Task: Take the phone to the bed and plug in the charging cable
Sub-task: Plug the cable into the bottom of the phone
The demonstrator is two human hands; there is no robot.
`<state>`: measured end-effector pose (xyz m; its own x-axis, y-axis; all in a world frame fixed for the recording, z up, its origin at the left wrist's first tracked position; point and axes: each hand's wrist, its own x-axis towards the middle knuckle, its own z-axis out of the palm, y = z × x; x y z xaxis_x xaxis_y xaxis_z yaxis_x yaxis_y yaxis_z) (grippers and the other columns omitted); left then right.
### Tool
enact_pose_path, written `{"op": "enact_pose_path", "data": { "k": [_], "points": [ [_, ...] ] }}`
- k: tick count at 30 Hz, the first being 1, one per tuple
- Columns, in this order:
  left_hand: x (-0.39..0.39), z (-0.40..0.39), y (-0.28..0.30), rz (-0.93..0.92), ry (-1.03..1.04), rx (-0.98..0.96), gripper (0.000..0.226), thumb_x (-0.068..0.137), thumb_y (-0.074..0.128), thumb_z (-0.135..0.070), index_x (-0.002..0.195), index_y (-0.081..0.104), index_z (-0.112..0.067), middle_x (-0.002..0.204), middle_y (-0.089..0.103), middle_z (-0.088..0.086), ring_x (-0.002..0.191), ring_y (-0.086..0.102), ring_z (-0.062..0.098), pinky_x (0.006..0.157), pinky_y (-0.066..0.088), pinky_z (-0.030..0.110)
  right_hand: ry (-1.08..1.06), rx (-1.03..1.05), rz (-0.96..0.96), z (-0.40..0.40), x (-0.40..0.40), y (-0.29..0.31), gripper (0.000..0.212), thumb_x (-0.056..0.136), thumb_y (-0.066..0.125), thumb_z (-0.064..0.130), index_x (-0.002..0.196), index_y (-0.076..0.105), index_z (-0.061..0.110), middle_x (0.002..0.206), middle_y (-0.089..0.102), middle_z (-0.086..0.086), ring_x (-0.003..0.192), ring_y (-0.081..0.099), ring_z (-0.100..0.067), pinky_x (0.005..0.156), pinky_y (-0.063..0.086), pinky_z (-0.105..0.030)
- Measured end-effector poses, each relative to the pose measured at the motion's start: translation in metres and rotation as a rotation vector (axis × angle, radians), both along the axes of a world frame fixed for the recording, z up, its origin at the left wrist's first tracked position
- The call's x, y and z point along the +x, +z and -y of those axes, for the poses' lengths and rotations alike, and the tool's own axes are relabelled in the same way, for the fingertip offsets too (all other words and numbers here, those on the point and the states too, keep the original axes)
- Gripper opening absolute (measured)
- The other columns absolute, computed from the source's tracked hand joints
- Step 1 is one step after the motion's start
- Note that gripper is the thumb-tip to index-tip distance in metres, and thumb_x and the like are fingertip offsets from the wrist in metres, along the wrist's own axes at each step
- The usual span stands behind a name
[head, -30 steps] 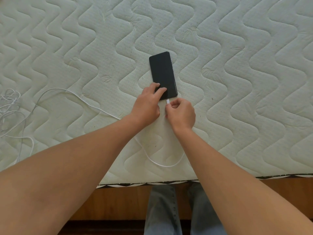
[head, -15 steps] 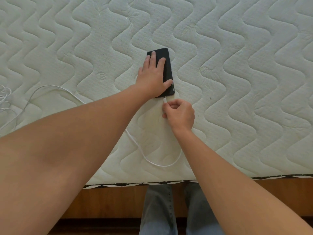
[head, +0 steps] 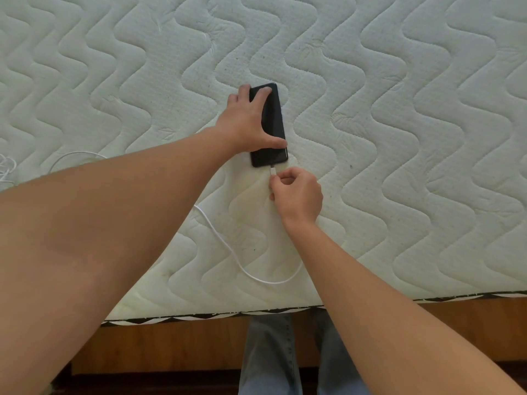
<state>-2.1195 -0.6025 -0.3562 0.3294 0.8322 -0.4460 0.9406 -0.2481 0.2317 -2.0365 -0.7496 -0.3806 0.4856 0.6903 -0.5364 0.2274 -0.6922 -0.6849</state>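
Observation:
A black phone lies face up on the white quilted mattress, its short bottom edge towards me. My left hand lies flat over the phone's left side, fingers at its far end and thumb across its lower part, pressing it down. My right hand pinches the plug end of the white charging cable just below the phone. The plug's metal tip touches the phone's bottom edge at the port. The cable loops back along the mattress and runs under my left arm.
More white cable lies coiled at the mattress's left edge. The mattress's near edge has a black-and-white trim, above a wooden bed frame. My legs in blue jeans stand against the frame.
My left hand slid from the phone's bottom corner up over its length and now presses it flat. My right hand brought the cable's plug up to the phone's bottom edge.

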Motion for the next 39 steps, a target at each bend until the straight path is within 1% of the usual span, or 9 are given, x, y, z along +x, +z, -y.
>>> {"op": "enact_pose_path", "data": {
  "k": [5, 11, 14, 17, 19, 22, 28, 33, 39],
  "points": [
    [0.002, -0.004, 0.001, -0.053, -0.031, -0.016, 0.123, 0.061, 0.076, -0.073, 0.157, 0.015, -0.024, 0.157, 0.02, 0.018, 0.138, 0.029, 0.039, 0.111, 0.035, 0.05, 0.016, 0.012, 0.022, 0.0, 0.0, 0.0, 0.011, 0.081, 0.066, 0.035, 0.078, 0.071, 0.025, 0.067, 0.071, 0.008, 0.068, 0.067, -0.01, 0.067, 0.054, -0.03],
    [0.003, -0.001, 0.001, -0.05, -0.022, -0.026, 0.124, 0.062, 0.076, -0.072, 0.157, 0.014, -0.024, 0.16, 0.015, 0.018, 0.141, 0.026, 0.039, 0.112, 0.034, 0.051, -0.013, -0.009, -0.018, -0.004, 0.0, 0.002, 0.01, 0.08, 0.064, 0.032, 0.078, 0.07, 0.025, 0.067, 0.071, 0.007, 0.068, 0.068, -0.011, 0.069, 0.055, -0.031],
    [0.004, 0.0, 0.001, -0.055, -0.021, -0.025, 0.123, 0.062, 0.076, -0.072, 0.157, 0.014, -0.024, 0.161, 0.014, 0.017, 0.142, 0.024, 0.039, 0.112, 0.034, 0.051, -0.024, -0.019, -0.048, -0.005, 0.001, 0.002, 0.009, 0.08, 0.065, 0.031, 0.076, 0.071, 0.025, 0.066, 0.071, 0.007, 0.066, 0.069, -0.01, 0.067, 0.054, -0.029],
    [0.004, -0.001, 0.002, -0.058, -0.024, -0.021, 0.124, 0.061, 0.077, -0.072, 0.157, 0.015, -0.024, 0.159, 0.017, 0.017, 0.14, 0.027, 0.038, 0.111, 0.036, 0.05, -0.057, -0.033, -0.068, -0.006, 0.002, 0.004, 0.01, 0.079, 0.067, 0.031, 0.071, 0.07, 0.026, 0.057, 0.069, 0.008, 0.061, 0.066, -0.005, 0.06, 0.048, -0.024],
    [0.005, -0.002, 0.003, -0.06, -0.027, -0.014, 0.125, 0.059, 0.079, -0.071, 0.156, 0.017, -0.024, 0.157, 0.02, 0.016, 0.138, 0.029, 0.038, 0.109, 0.038, 0.05, -0.073, -0.044, -0.094, -0.007, 0.003, 0.005, 0.01, 0.079, 0.068, 0.031, 0.07, 0.07, 0.026, 0.053, 0.068, 0.009, 0.059, 0.066, -0.003, 0.06, 0.047, -0.023],
    [0.004, -0.003, 0.002, -0.055, -0.034, -0.007, 0.125, 0.057, 0.081, -0.07, 0.156, 0.019, -0.024, 0.156, 0.022, 0.015, 0.137, 0.03, 0.037, 0.109, 0.04, 0.05, -0.089, -0.059, -0.12, -0.008, 0.004, 0.005, 0.009, 0.078, 0.069, 0.03, 0.071, 0.072, 0.025, 0.051, 0.068, 0.01, 0.058, 0.067, -0.003, 0.061, 0.048, -0.022],
    [0.002, -0.005, 0.001, -0.056, -0.06, 0.006, 0.127, 0.052, 0.081, -0.071, 0.154, 0.021, -0.025, 0.154, 0.025, 0.014, 0.134, 0.032, 0.036, 0.106, 0.044, 0.05, -0.097, -0.077, -0.124, -0.009, 0.003, 0.006, 0.01, 0.077, 0.068, 0.032, 0.07, 0.072, 0.025, 0.051, 0.068, 0.011, 0.056, 0.064, 0.0, 0.057, 0.044, -0.021],
    [0.002, -0.007, 0.001, -0.049, -0.068, 0.013, 0.126, 0.051, 0.081, -0.072, 0.153, 0.023, -0.026, 0.151, 0.027, 0.013, 0.133, 0.034, 0.035, 0.103, 0.046, 0.05, -0.122, -0.091, -0.133, -0.01, 0.003, 0.005, 0.011, 0.079, 0.069, 0.033, 0.072, 0.073, 0.025, 0.051, 0.068, 0.011, 0.055, 0.065, 0.001, 0.058, 0.044, -0.021],
    [0.0, -0.006, -0.001, -0.042, -0.078, 0.022, 0.125, 0.053, 0.081, -0.071, 0.153, 0.022, -0.025, 0.153, 0.026, 0.013, 0.133, 0.032, 0.035, 0.102, 0.046, 0.051, -0.111, -0.095, -0.162, -0.011, 0.006, 0.002, 0.01, 0.079, 0.071, 0.031, 0.071, 0.073, 0.024, 0.053, 0.069, 0.011, 0.054, 0.067, 0.0, 0.066, 0.052, -0.025]
  ]
}}
